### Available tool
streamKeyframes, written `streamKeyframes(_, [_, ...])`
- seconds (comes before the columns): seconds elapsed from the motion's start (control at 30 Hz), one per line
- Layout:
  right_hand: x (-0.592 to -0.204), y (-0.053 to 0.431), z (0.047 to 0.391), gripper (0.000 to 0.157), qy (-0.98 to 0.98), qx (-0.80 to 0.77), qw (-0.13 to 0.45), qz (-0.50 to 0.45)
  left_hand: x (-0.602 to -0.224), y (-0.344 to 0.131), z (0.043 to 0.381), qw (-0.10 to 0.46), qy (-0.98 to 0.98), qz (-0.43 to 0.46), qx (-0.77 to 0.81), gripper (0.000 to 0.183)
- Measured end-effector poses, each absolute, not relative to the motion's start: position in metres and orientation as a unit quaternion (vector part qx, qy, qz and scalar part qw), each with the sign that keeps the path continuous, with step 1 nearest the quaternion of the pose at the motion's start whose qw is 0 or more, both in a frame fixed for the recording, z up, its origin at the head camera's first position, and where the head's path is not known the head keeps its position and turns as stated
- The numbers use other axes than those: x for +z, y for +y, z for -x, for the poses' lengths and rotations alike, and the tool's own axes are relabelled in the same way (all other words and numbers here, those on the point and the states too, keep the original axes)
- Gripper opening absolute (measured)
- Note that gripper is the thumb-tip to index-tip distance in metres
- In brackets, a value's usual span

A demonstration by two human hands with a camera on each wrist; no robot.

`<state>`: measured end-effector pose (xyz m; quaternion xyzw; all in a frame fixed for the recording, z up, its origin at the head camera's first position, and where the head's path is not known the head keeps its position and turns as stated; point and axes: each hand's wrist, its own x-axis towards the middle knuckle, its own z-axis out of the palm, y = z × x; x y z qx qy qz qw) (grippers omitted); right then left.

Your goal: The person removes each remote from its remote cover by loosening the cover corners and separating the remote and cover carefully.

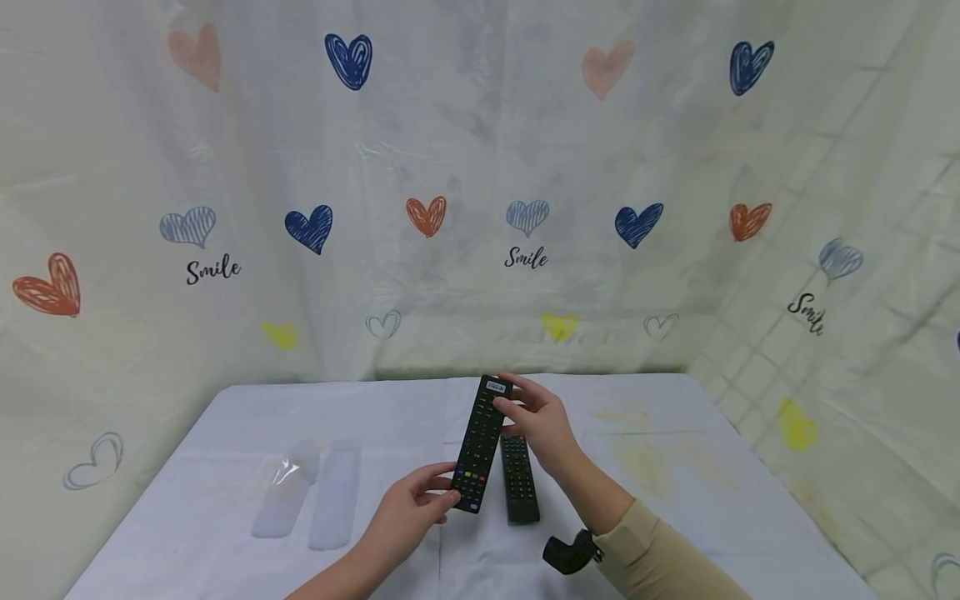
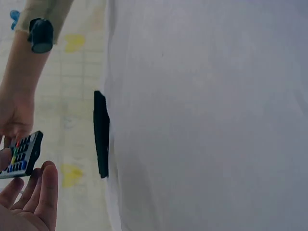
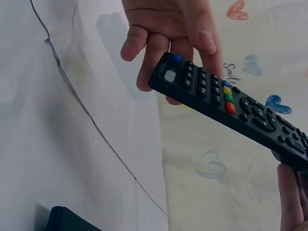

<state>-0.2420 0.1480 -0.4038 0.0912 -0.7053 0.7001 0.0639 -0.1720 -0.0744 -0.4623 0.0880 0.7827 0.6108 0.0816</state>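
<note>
A black remote control (image 1: 477, 454) is tilted above the table, its buttons facing me. My right hand (image 1: 546, 423) grips its upper end, thumb on the front and fingers behind. At the lower end my left hand (image 1: 408, 510) pinches it between thumb and fingers. The right wrist view shows this remote (image 3: 216, 96) from the side, with coloured buttons near the left hand (image 3: 168, 33). A second black remote (image 1: 520, 482) lies on the table just right of the held one, its top partly hidden by my right hand.
Two translucent plastic remote covers (image 1: 335, 495) lie side by side at the left on the white-covered table (image 1: 195, 492). A black wrist camera (image 1: 570, 552) sits at my right sleeve. A heart-printed curtain (image 1: 465, 150) hangs behind the table and along its right side.
</note>
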Motion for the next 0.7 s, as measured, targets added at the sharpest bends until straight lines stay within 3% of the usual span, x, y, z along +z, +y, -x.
streamKeyframes(0.37, [-0.404, 0.15, 0.241, 0.045, -0.7, 0.706, 0.058, -0.094, -0.464, -0.064, 0.169, 0.081, 0.755, -0.078, 0.646, 0.052])
streamKeyframes(0.7, [-0.412, 0.177, 0.247, 0.057, -0.712, 0.687, -0.014, -0.144, -0.458, -0.078, 0.177, 0.037, 0.725, -0.062, 0.685, 0.037])
